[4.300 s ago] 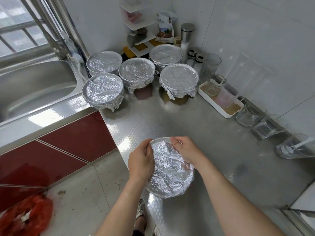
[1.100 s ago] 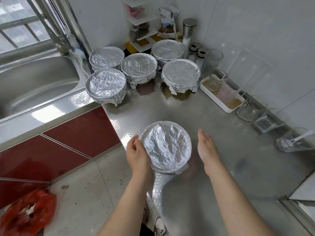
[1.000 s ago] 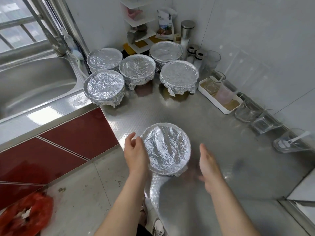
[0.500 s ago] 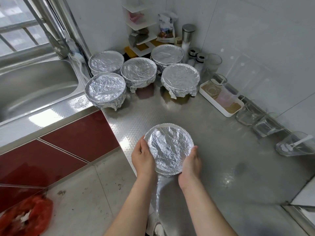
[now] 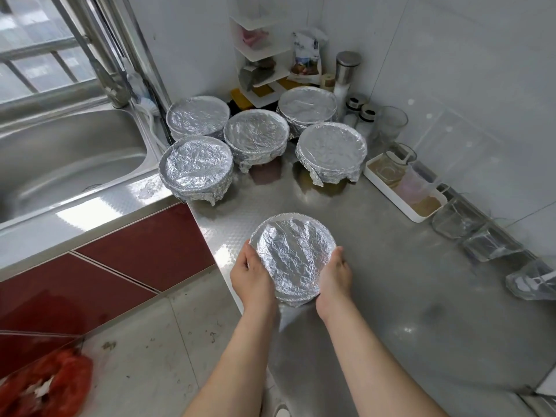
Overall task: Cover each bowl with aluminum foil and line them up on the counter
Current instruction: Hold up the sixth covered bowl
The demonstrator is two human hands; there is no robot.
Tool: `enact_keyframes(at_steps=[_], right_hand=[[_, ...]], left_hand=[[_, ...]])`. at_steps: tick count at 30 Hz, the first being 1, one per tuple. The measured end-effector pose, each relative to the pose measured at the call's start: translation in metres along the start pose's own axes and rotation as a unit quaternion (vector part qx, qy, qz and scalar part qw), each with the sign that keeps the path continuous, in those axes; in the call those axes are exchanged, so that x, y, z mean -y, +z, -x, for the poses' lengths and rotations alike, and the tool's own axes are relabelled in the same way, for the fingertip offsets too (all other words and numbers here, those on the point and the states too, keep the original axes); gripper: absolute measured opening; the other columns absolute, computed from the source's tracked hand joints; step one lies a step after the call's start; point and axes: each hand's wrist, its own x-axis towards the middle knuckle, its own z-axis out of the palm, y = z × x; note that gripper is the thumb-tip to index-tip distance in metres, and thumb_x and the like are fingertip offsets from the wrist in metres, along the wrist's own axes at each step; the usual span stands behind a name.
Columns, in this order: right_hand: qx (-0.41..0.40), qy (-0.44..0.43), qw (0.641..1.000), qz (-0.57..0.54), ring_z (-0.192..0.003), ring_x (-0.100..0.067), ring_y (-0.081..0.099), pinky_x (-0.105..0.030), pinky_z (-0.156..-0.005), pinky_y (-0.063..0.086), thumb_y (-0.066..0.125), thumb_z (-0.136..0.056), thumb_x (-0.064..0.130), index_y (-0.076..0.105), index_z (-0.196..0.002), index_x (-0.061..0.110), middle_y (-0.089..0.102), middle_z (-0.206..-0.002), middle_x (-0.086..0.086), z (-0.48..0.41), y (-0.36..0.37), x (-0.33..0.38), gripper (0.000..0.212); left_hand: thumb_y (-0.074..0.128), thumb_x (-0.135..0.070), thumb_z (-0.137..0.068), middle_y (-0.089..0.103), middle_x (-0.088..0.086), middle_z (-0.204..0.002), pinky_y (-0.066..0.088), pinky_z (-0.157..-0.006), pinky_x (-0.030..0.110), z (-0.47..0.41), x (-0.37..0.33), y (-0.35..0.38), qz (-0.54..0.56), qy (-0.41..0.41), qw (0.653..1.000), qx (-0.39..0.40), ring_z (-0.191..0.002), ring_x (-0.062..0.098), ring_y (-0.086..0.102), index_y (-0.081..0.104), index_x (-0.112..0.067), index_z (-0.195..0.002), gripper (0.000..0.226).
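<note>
A foil-covered bowl (image 5: 293, 254) stands near the front edge of the steel counter (image 5: 391, 281). My left hand (image 5: 252, 273) cups its left side and my right hand (image 5: 335, 276) cups its right side, fingers curled under the rim against the foil. Several more foil-covered bowls are grouped at the back by the sink: one at the front left (image 5: 195, 167), one behind it (image 5: 197, 115), one in the middle (image 5: 255, 136), one at the back right (image 5: 307, 105) and one at the front right (image 5: 331, 149).
The sink (image 5: 60, 158) lies to the left. A white tray (image 5: 406, 188) with cups and several clear glass containers (image 5: 457, 218) line the right wall. A shelf rack (image 5: 261, 55) and jars (image 5: 346, 73) fill the corner. A red bag (image 5: 45, 383) lies on the floor.
The bowl was tilted in my hands, then set flat on the counter. My right hand drew away from it, then came back, and both hands now hold its sides.
</note>
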Motion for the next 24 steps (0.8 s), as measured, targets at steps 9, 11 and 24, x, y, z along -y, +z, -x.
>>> enact_keyframes(at_steps=[9,11,24], right_hand=[[0.074,0.011,0.997,-0.024,-0.125,-0.026,0.053,-0.046,-0.106,0.043,0.041,-0.099,0.044,0.049,-0.139,0.015,0.054,-0.138,-0.005,-0.04,0.063,0.043,0.05],[0.08,0.014,0.996,-0.044,-0.11,-0.028,0.062,-0.047,-0.095,0.051,0.046,-0.098,0.041,0.057,-0.128,0.013,0.065,-0.121,-0.008,-0.05,0.077,0.056,0.043],[-0.096,-0.208,0.943,0.242,-0.085,-0.025,0.059,-0.03,-0.069,0.04,0.058,-0.088,0.024,0.064,-0.088,0.016,0.062,-0.081,0.001,-0.077,0.086,0.093,0.01]], left_hand=[[0.047,-0.029,-0.1,0.071,0.005,-0.107,0.056,-0.073,0.033,-0.069,-0.03,0.015,-0.01,-0.02,0.998,0.058,-0.094,0.018,0.067,0.07,-0.024,-0.114,0.028],[0.048,-0.027,-0.102,0.072,-0.008,-0.104,0.05,-0.061,0.014,-0.087,-0.035,0.02,0.007,-0.03,0.996,0.079,-0.079,-0.003,0.067,0.068,-0.028,-0.115,0.024],[0.051,-0.034,-0.099,0.064,0.001,-0.103,0.052,-0.079,0.043,-0.133,-0.036,0.051,-0.048,0.006,0.999,-0.013,-0.09,0.026,0.062,0.052,-0.023,-0.129,0.033]])
